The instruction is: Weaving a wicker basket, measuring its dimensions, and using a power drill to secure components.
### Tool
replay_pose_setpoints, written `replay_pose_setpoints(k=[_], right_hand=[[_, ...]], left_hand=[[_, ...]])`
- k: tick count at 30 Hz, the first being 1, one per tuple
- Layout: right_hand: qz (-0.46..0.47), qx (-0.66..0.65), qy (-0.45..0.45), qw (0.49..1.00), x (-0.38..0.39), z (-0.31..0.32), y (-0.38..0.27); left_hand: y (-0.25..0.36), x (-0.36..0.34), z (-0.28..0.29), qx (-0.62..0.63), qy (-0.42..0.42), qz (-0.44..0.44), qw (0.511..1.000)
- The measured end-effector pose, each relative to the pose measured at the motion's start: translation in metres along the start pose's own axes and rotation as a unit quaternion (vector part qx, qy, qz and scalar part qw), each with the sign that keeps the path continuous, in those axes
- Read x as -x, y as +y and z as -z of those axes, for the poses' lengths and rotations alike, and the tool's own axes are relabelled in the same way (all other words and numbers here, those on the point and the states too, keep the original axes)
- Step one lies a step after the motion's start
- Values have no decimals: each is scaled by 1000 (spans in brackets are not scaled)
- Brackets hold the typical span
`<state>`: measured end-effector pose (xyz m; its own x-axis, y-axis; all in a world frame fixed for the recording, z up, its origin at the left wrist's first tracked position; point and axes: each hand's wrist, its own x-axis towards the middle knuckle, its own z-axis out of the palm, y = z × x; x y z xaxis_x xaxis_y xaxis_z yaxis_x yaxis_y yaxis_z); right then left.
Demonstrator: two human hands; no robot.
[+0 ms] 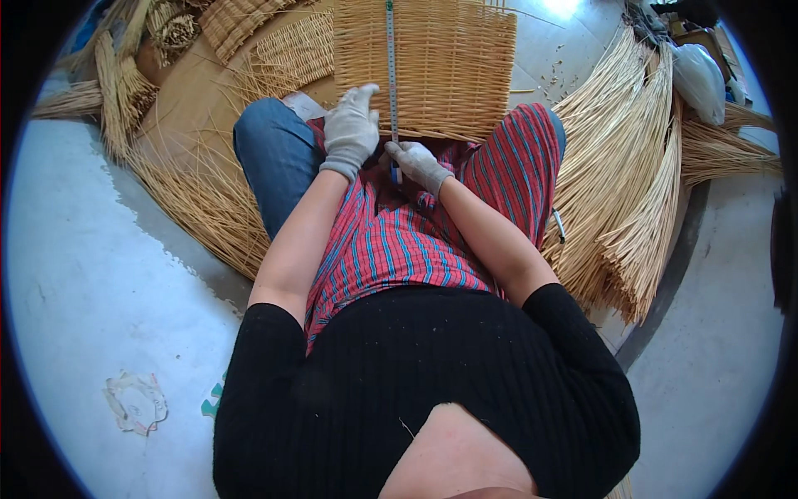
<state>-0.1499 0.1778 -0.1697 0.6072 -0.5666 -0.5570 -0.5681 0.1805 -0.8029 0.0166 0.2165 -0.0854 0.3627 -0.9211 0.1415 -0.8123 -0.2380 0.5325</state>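
A woven wicker panel lies in front of my knees, its near edge at the red plaid apron over my lap. Down its face runs the pale blade of a tape measure, pulled out lengthwise. My right hand, in a light grey glove, is closed around the tape measure's near end; the case below is mostly hidden in shadow. Also gloved, my left hand rests at the panel's near left corner, left of the blade, its fingers stretched out and holding nothing I can see.
Long straw-coloured wicker strands fan across the floor on the right. More loose strands lie at the left, with bundled strands behind. Other woven pieces lie beyond my left knee. A plastic bag sits at the far right.
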Motion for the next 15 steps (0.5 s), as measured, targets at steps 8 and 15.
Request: replay_pose_setpoints(k=[8, 15], right_hand=[[48, -19, -5, 999, 1, -1, 7], [68, 2, 18, 998, 3, -2, 8]], left_hand=[[-25, -155, 50, 55, 203, 8, 978], [-83, -248, 27, 239, -64, 85, 965]])
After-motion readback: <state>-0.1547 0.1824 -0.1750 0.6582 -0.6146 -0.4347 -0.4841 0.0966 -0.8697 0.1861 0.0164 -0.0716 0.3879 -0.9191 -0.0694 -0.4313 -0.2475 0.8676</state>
